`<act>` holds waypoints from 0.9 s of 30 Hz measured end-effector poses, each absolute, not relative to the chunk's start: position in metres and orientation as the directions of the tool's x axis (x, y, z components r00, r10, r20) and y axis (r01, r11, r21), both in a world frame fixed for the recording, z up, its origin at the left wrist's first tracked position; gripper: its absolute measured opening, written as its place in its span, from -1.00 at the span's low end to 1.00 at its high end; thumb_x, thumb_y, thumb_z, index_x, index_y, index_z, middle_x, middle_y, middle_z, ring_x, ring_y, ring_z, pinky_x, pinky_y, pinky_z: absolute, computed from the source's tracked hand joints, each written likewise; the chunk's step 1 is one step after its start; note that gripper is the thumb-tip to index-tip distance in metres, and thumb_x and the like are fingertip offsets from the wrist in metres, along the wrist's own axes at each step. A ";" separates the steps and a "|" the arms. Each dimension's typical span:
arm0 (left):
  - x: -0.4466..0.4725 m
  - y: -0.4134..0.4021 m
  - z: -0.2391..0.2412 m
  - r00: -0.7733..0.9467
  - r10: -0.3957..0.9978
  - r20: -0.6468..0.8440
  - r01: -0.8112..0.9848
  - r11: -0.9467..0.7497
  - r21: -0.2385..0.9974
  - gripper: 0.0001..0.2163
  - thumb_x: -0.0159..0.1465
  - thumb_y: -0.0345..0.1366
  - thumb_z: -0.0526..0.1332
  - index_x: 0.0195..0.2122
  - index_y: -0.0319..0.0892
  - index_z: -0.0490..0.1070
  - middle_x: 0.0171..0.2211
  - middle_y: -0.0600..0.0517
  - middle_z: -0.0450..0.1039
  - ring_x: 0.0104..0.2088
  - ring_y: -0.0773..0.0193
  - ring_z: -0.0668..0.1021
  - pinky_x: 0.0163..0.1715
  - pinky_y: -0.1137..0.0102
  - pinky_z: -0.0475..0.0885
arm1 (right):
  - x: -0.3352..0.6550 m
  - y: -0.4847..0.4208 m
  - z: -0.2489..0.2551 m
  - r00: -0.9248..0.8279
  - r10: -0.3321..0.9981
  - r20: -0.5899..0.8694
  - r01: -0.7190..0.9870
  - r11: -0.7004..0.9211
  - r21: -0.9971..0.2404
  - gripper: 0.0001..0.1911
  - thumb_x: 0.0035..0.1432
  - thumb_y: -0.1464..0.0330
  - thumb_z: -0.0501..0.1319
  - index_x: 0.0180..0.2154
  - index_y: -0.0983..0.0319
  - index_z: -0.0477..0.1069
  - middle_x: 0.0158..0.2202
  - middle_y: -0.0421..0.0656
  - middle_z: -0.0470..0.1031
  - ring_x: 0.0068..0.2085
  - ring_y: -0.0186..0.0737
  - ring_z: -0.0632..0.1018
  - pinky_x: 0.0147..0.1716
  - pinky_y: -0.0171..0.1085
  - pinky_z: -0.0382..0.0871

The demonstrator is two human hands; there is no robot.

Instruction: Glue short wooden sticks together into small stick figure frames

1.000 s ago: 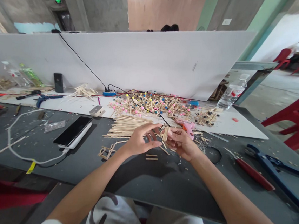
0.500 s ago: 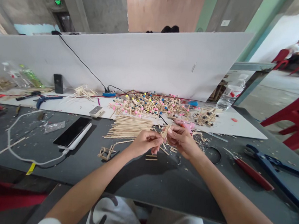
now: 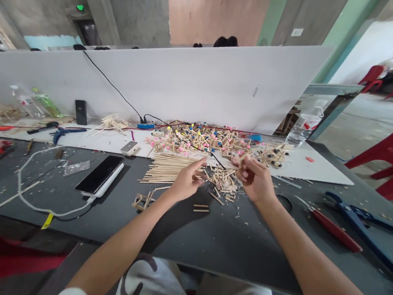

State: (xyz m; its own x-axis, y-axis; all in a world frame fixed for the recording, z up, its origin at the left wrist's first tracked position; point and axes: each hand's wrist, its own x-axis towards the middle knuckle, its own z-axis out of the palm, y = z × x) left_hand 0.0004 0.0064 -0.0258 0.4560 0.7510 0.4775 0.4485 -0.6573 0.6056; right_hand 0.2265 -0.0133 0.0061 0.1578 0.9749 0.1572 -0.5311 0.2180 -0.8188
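Note:
My left hand [image 3: 186, 182] hovers at the right end of a row of long thin wooden sticks [image 3: 163, 168]. Its index finger is stretched out, the others loosely bent, and I see nothing in it. Farther right, my right hand [image 3: 257, 180] pinches a small piece of wooden stick [image 3: 242, 157], partly covered by the fingers. Between the hands lies a heap of short cut sticks [image 3: 223, 181]. Two short sticks [image 3: 201, 208] lie parallel in front of them. A small frame of glued sticks [image 3: 141, 202] rests beside my left forearm.
Behind is a large pile of stick pieces with coloured ball ends [image 3: 200, 137]. A phone on a white power bank [image 3: 100, 174] lies left with its cable. Right are a red-handled tool [image 3: 334, 229] and blue pliers [image 3: 359, 228]. A water bottle [image 3: 304, 125] stands by the white partition [image 3: 202, 88].
My hands have moved apart from where they met over the short sticks. The right hand has carried the stick piece right and away from me; the left has let go and its fingers have loosened.

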 end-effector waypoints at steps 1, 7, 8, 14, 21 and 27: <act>0.002 0.005 -0.026 0.518 0.693 0.502 0.386 -0.713 0.586 -0.41 0.26 -0.37 0.21 0.32 -0.04 0.15 0.23 -0.15 0.32 -0.01 0.13 0.57 -0.08 0.23 0.50 | 0.226 -0.013 0.006 0.150 0.976 0.158 -0.525 0.214 -0.824 -0.70 -0.03 0.26 0.45 -0.53 0.26 0.40 -0.53 -0.27 0.22 -0.59 -0.49 0.17 -0.66 -0.39 0.00; 0.001 0.000 -0.020 0.547 0.621 0.561 0.412 -0.784 0.464 -0.39 0.29 -0.14 0.26 0.34 0.01 0.09 0.30 -0.14 0.18 0.31 -0.03 0.24 0.27 -0.03 0.21 | 0.219 -0.020 0.005 -0.071 0.987 0.143 -0.411 0.101 -0.906 -0.72 0.00 0.21 0.44 -0.47 0.28 0.46 -0.62 -0.31 0.14 -0.62 -0.48 0.14 -0.63 -0.36 -0.09; 0.001 -0.001 -0.018 0.537 0.608 0.585 0.389 -0.794 0.468 -0.38 0.28 -0.11 0.27 0.33 0.00 0.11 0.27 -0.14 0.23 0.28 -0.01 0.28 0.26 0.01 0.24 | 0.217 -0.021 0.004 -0.139 0.982 0.128 -0.386 0.065 -0.920 -0.71 0.01 0.20 0.43 -0.45 0.28 0.47 -0.64 -0.32 0.13 -0.62 -0.48 0.13 -0.63 -0.36 -0.10; 0.003 -0.010 -0.009 0.548 0.535 0.643 0.265 -0.840 0.473 -0.38 0.18 -0.07 0.36 0.24 -0.02 0.25 0.09 -0.13 0.40 0.13 0.03 0.44 0.15 0.11 0.37 | 0.210 -0.023 -0.003 -0.467 0.883 0.039 -0.275 -0.103 -0.956 -0.66 0.01 0.15 0.42 -0.40 0.32 0.49 -0.66 -0.34 0.13 -0.63 -0.49 0.09 -0.61 -0.36 -0.14; 0.004 -0.013 -0.007 0.520 0.486 0.702 0.196 -0.868 0.456 -0.51 0.18 -0.14 0.38 0.12 -0.09 0.38 -0.06 -0.11 0.50 -0.04 0.11 0.53 -0.01 0.19 0.46 | 0.209 -0.025 -0.008 -0.534 0.846 0.007 -0.278 -0.168 -0.946 -0.65 0.01 0.15 0.42 -0.40 0.33 0.48 -0.64 -0.33 0.15 -0.60 -0.49 0.10 -0.60 -0.37 -0.09; 0.002 -0.015 -0.004 0.474 0.549 0.689 0.282 -0.836 0.471 -0.58 0.20 -0.15 0.36 0.05 -0.13 0.42 -0.09 -0.10 0.51 -0.04 0.12 0.54 0.00 0.18 0.48 | 0.209 -0.024 -0.005 -0.443 0.897 0.003 -0.260 -0.126 -0.957 -0.59 -0.02 0.10 0.42 -0.34 0.33 0.51 -0.62 -0.32 0.19 -0.62 -0.49 0.15 -0.63 -0.39 -0.04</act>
